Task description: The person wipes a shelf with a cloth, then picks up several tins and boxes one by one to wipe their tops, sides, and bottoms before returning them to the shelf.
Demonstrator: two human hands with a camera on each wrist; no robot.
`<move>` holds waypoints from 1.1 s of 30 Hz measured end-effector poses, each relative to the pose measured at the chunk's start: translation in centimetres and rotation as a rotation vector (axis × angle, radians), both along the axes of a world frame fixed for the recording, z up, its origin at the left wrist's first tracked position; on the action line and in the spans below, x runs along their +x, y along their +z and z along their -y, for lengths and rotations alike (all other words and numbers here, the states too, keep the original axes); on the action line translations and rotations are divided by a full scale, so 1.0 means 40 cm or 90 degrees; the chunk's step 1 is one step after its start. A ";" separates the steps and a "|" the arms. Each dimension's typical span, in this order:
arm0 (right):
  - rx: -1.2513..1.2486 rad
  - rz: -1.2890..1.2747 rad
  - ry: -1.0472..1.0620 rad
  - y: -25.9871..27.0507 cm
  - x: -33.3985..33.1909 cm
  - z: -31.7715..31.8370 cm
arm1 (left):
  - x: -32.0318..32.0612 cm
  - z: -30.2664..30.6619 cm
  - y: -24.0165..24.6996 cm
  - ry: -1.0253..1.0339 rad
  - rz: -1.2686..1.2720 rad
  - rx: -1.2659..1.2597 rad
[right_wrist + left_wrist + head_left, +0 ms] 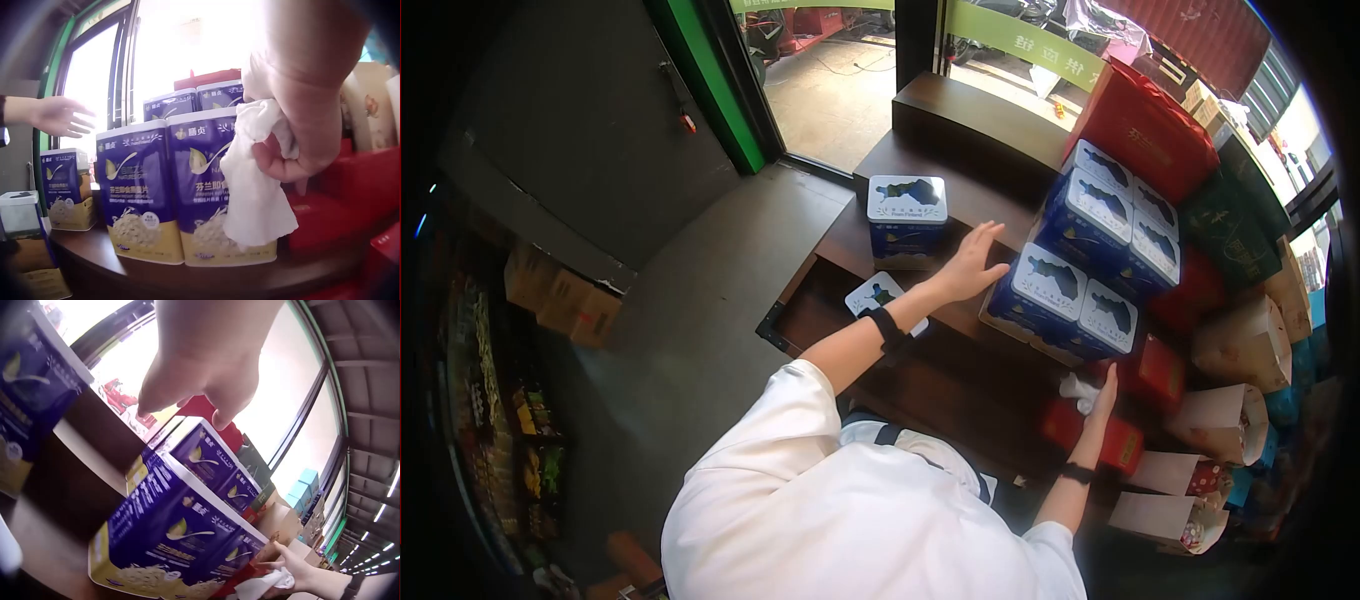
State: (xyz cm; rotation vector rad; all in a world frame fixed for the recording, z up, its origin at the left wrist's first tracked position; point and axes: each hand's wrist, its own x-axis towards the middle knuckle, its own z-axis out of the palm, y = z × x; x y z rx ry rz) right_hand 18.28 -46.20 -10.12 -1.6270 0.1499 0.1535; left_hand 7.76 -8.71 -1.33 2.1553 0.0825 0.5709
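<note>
Tabletop (pixel 985 385): dark brown wood with a smooth, faintly glossy surface, set beside glass panes (pixel 830 120) and a green frame (pixel 705 85); a grey floor (pixel 670 240) lay beyond.

Blue tins: block-shaped with rounded corners, their glossy blue sides printed with a leaf, a spoon and oat flakes above a yellow base band. White lids carried a dark map-like patch.

Tin cluster: two front tins (pixel 1050 280) stood side by side, with four rear tins (pixel 1100 205) packed close behind.

Separate tins: a lone tin (pixel 907 215) stood upright, apart from the cluster; a lower tin (pixel 878 293) sat near it, partly hidden by the left arm.

Tin contents: hidden under the lids.

Left hand (pixel 970 270): raised between the lone tin and the cluster, fingers released and spread, holding nothing.

Right hand (pixel 300 125): in front of the cluster, fingers curled and grasping a soft, crumpled white cloth (pixel 256 206), whose loose end hung before the right front tin.

Bags: a red bag (pixel 1145 130) and a dark green bag (pixel 1240 215) stood behind the tins; pale paper bags (pixel 1220 425) stood to the right, some open, one with red patterned contents (pixel 1205 480).

Red boxes (pixel 1157 372): flat-faced, near the right hand.
</note>
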 end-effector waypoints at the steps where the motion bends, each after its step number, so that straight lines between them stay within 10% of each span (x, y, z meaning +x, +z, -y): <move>1: -0.027 -0.024 0.017 -0.037 -0.040 0.029 | -0.033 -0.058 0.023 0.003 0.042 0.029; 12: -0.177 -0.261 0.388 -0.036 -0.330 -0.157 | -0.142 -0.520 -0.016 0.055 -0.232 0.308; 20: -0.231 -0.122 0.487 0.015 -0.292 -0.349 | -0.141 -0.554 -0.042 -0.053 -0.168 0.048; 27: -0.133 0.087 0.506 0.130 -0.189 -0.730 | -0.156 -0.533 -0.099 0.001 -0.033 0.025; 33: 0.181 0.048 0.443 -0.045 0.037 -0.948 | -0.167 -0.504 -0.113 0.036 0.069 -0.046</move>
